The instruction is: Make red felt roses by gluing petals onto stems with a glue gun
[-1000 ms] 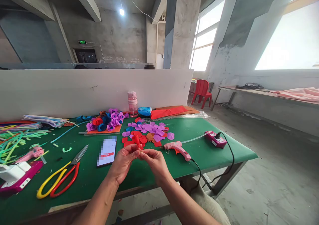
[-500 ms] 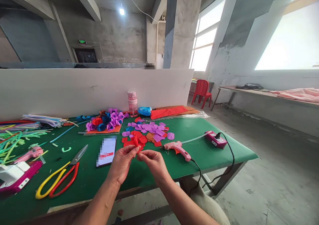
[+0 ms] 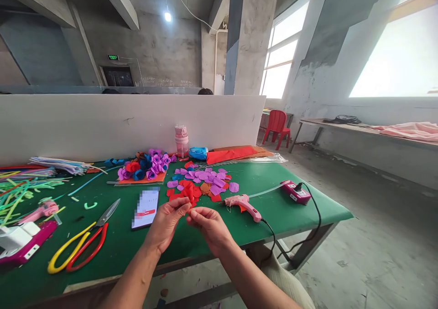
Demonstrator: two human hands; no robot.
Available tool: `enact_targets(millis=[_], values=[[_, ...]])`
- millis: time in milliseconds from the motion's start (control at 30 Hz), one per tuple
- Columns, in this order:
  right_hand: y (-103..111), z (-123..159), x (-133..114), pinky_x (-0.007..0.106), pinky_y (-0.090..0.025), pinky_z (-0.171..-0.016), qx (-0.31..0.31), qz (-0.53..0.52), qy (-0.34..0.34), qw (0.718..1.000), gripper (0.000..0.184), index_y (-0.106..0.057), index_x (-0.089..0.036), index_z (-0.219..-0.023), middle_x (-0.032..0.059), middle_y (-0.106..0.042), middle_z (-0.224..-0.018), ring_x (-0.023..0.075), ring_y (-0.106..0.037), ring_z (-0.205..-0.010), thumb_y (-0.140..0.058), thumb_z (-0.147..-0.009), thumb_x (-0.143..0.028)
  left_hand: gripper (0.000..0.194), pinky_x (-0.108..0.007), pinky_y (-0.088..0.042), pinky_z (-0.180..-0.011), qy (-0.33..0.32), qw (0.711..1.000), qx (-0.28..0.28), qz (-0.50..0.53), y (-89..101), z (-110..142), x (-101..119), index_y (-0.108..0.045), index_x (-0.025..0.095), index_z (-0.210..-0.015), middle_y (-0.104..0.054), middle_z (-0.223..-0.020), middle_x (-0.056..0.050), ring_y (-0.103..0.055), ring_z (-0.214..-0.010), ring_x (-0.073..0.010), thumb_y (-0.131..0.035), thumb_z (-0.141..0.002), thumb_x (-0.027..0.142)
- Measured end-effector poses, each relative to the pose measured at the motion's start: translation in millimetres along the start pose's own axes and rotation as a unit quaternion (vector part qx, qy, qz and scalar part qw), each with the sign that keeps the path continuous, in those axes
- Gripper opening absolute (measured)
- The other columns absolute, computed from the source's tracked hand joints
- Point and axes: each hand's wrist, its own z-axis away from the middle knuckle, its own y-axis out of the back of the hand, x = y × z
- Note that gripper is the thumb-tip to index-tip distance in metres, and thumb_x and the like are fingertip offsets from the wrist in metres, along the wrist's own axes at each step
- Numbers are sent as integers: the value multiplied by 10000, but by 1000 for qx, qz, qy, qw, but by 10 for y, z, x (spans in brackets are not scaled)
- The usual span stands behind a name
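Observation:
Between my fingertips is a small piece of red paper [image 3: 190, 200], partly curled and partly hidden by my fingers. My left hand [image 3: 169, 223] pinches it from the left, thumb against forefinger. From the right, my right hand [image 3: 210, 227] pinches its lower edge. Just behind, cut red petals [image 3: 195, 189] and purple petals [image 3: 205, 176] lie scattered on the green table. A pink glue gun [image 3: 242, 205] rests on its side to the right of my right hand. To the left of my left hand lies a phone [image 3: 146, 208] with its screen lit.
Scissors [image 3: 87, 243] with yellow and red handles lie at left, near another glue gun [image 3: 43, 211] and a power strip [image 3: 30, 245]. Finished paper flowers [image 3: 147, 165] and a pink bottle [image 3: 181, 142] stand at the back. A second power strip [image 3: 296, 192] is at right, its cable hanging down.
My fingertips have drawn slightly apart, the right hand shifting a little down along the red paper. The left hand keeps its pinch. Things on the table stay where they were.

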Motion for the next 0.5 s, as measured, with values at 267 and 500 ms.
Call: enact_targets(millis=[267, 500], values=[[-16, 11, 4, 256, -439, -708, 10, 84, 32, 996, 277, -720, -134, -742, 44, -666, -669, 131, -579, -648, -731, -649, -395, 209, -225, -404, -578, 27, 998, -39, 34, -1, 2, -17, -728, 137, -742, -664, -726, -58, -513, -616, -108, -762, -612, 298], [-6, 14, 29, 248, -419, -713, -20, 80, 25, 996, 233, -718, -148, -760, 30, -661, -668, 120, -570, -652, -713, -685, -368, 142, -218, -407, -574, 20, 998, -55, 2, 45, 24, 10, -725, 157, -728, -649, -730, -33, -510, -616, -99, -745, -640, 267]])
